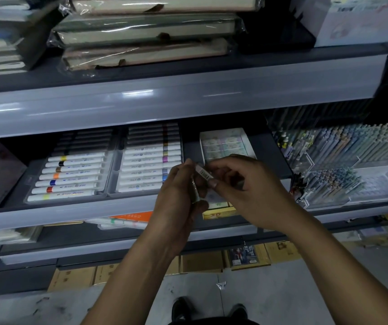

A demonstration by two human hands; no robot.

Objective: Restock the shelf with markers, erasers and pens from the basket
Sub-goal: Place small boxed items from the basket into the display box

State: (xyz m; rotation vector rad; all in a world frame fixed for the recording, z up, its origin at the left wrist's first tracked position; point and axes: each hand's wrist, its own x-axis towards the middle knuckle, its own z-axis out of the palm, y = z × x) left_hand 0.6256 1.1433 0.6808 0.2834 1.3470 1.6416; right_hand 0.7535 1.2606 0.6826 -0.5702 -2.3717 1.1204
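Observation:
My left hand and my right hand meet in front of the middle shelf. Together they hold a small wrapped item with a barcode label; it looks like an eraser, though the fingers hide most of it. Just behind my right hand stands a white box of pastel erasers. Two clear trays of white acrylic markers with coloured bands lie to the left, one beside the other. Clear racks of pens fill the shelf's right side. The basket is not in view.
Wrapped notebooks are stacked on the upper shelf above a broad grey shelf edge. A lower shelf holds an orange packet and a yellow box. Cardboard boxes line the floor, and my shoes show at the bottom.

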